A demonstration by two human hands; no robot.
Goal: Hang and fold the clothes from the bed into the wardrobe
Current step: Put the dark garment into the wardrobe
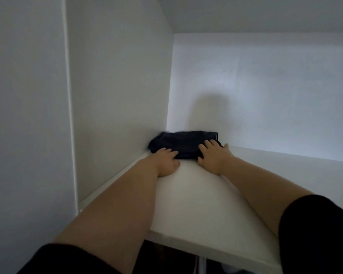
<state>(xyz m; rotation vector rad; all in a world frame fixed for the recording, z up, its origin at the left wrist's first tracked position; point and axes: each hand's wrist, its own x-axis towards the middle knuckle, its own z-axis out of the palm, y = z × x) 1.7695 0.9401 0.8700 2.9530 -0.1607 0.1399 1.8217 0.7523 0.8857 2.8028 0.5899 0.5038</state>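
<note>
A folded dark navy garment [183, 144] lies in the back left corner of a white wardrobe shelf [196, 194]. Both my arms reach in over the shelf. My left hand [166, 160] rests at the garment's near left edge with its fingers lying on the cloth. My right hand [214, 155] lies flat on the garment's right side, fingers spread and straight, pressing it down. The far side of the garment touches the back wall.
The white side panel [117, 95] stands close on the left and the back panel [265, 95] behind. To the right of the garment the shelf runs on bare. A dark gap [166, 258] shows under the shelf's front edge.
</note>
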